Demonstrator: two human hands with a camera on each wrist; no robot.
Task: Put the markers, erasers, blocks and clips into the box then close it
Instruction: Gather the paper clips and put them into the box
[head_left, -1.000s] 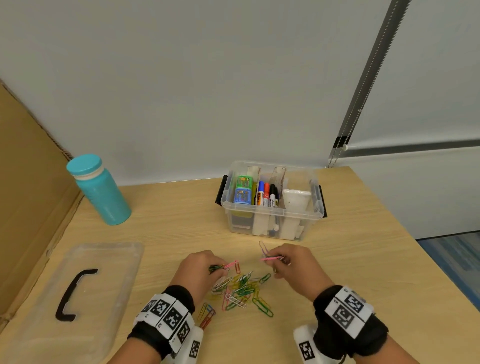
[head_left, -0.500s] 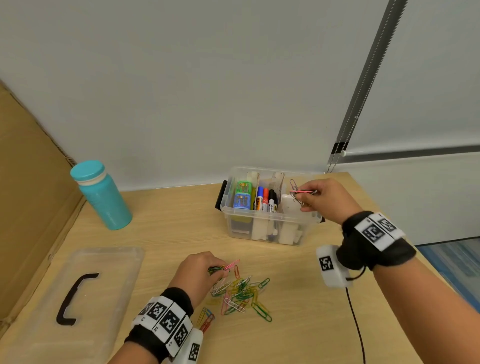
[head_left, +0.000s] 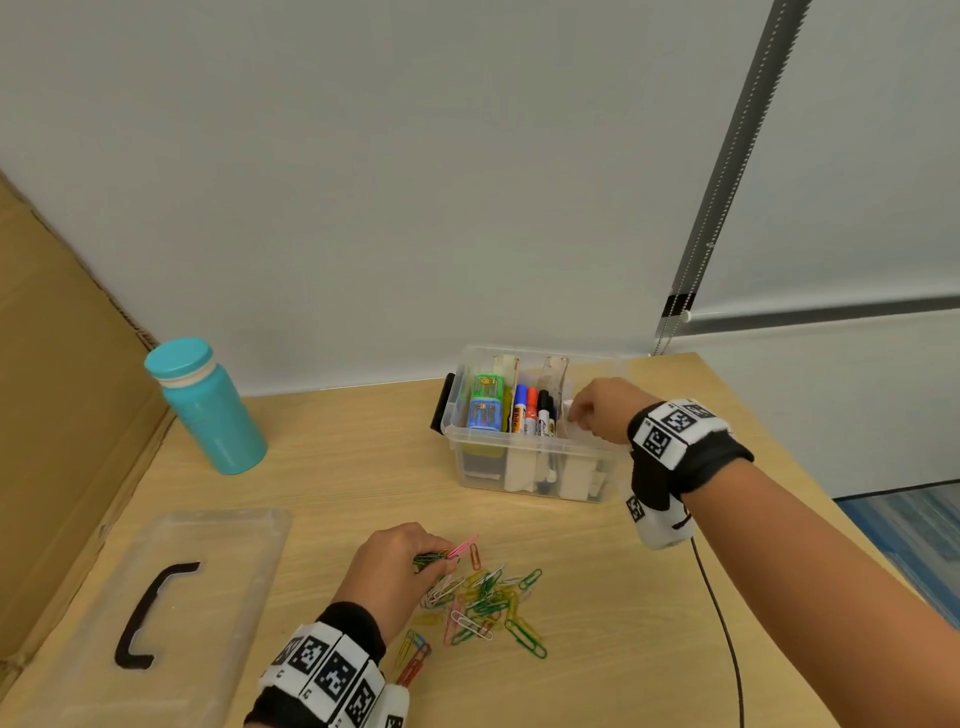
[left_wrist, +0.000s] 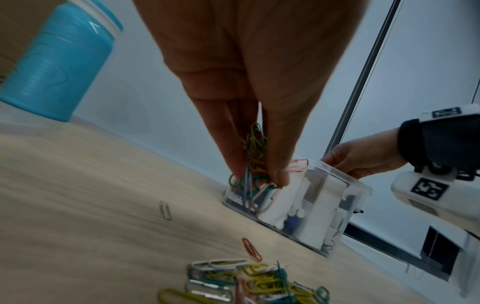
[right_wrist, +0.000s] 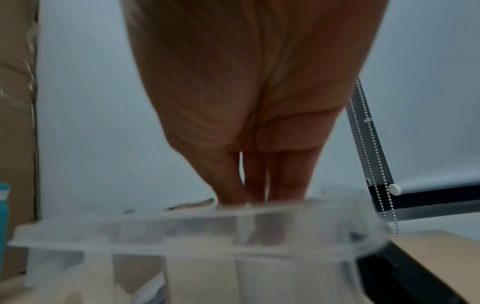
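Note:
The clear plastic box (head_left: 530, 499) stands open at the back of the table. It holds markers (head_left: 532, 410) in the middle and a green and blue block (head_left: 485, 408) on the left. My right hand (head_left: 579, 413) reaches into its right compartment. In the right wrist view the fingertips (right_wrist: 233, 195) dip behind the box rim (right_wrist: 182, 232), so what they hold is hidden. My left hand (head_left: 441, 558) pinches a bunch of coloured paper clips (left_wrist: 255, 152) just above the table. A loose pile of clips (head_left: 488, 603) lies right of that hand.
The box's clear lid (head_left: 156, 597) with a black handle lies flat at the front left. A teal bottle (head_left: 208, 410) stands at the back left beside a cardboard sheet (head_left: 52, 389). A black cable (head_left: 722, 623) trails from my right wrist across the table.
My right hand carried a few clips from the pile up to the box and has dipped into its right compartment. The left hand stayed by the pile with its bunch.

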